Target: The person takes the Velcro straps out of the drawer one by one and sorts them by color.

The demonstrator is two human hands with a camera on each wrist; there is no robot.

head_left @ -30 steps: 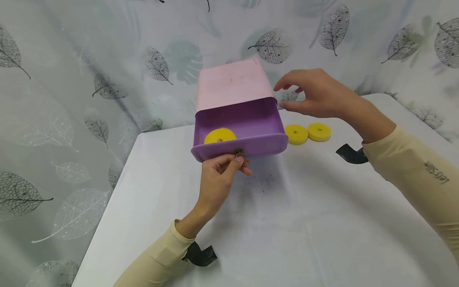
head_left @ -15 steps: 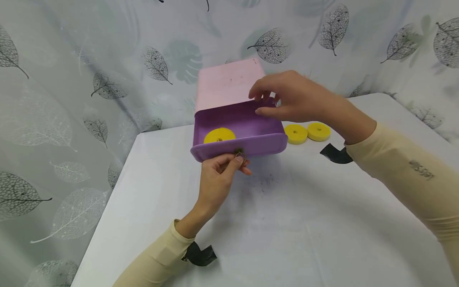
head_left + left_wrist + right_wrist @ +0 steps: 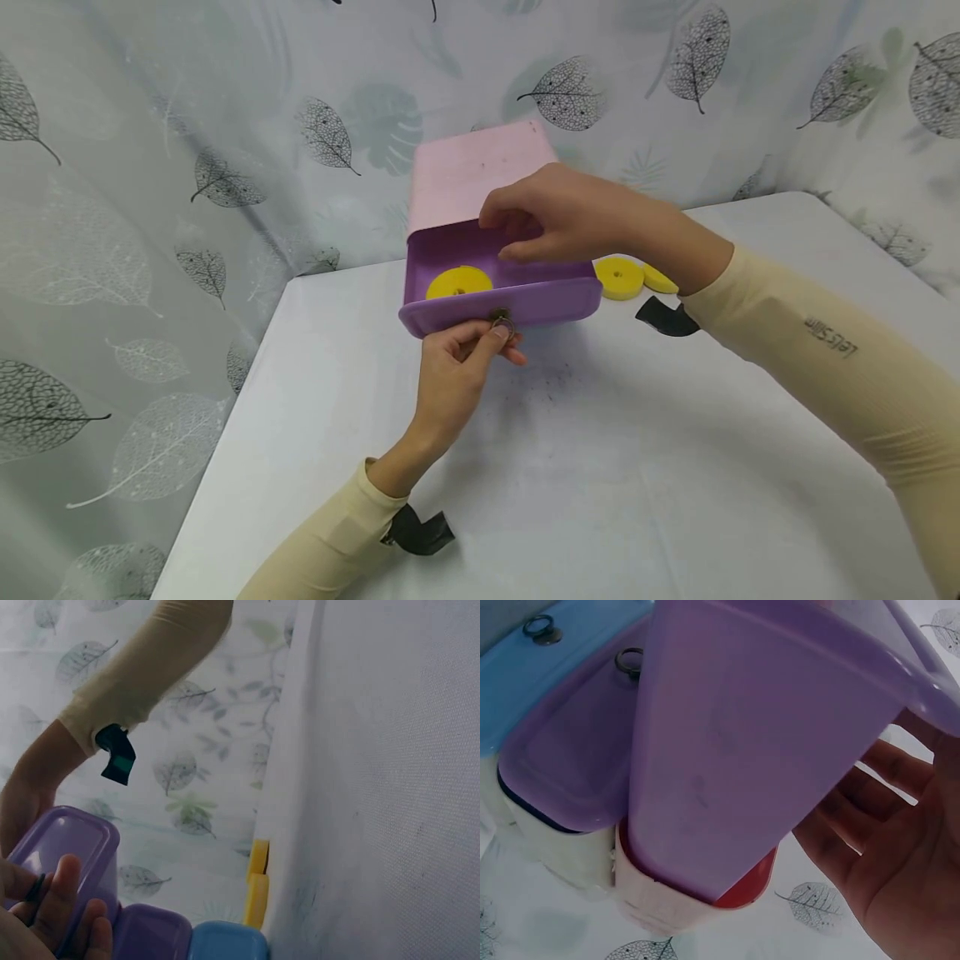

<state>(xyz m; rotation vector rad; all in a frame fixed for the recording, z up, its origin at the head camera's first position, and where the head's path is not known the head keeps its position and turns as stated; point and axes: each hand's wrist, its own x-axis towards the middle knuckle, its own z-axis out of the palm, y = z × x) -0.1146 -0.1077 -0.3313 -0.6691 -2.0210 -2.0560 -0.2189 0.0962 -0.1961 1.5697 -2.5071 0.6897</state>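
A purple drawer (image 3: 547,302) is pulled well out of its pink housing (image 3: 480,175). Inside it, toward the left, lies a yellow disc (image 3: 457,282) with a small centre hole. My left hand (image 3: 453,371) pinches the metal ring pull (image 3: 502,327) on the drawer front between thumb and finger. Over the drawer's right half reaches my right hand (image 3: 570,215), fingers loosely bent, thumb apart, nothing visible between them. In the right wrist view, the right hand (image 3: 907,840) is beside the drawer's side wall; whether it touches is unclear.
Two more yellow discs (image 3: 618,278) lie on the white table (image 3: 600,483) right of the unit; my right forearm partly covers one. Below the open drawer, the wrist views show another purple drawer (image 3: 574,742) and a blue drawer (image 3: 555,664), both pushed in. Patterned curtains (image 3: 247,100) surround the table.
My right hand has moved left, from beside the housing's right edge to over the open drawer. The left hand and the drawer have stayed put.
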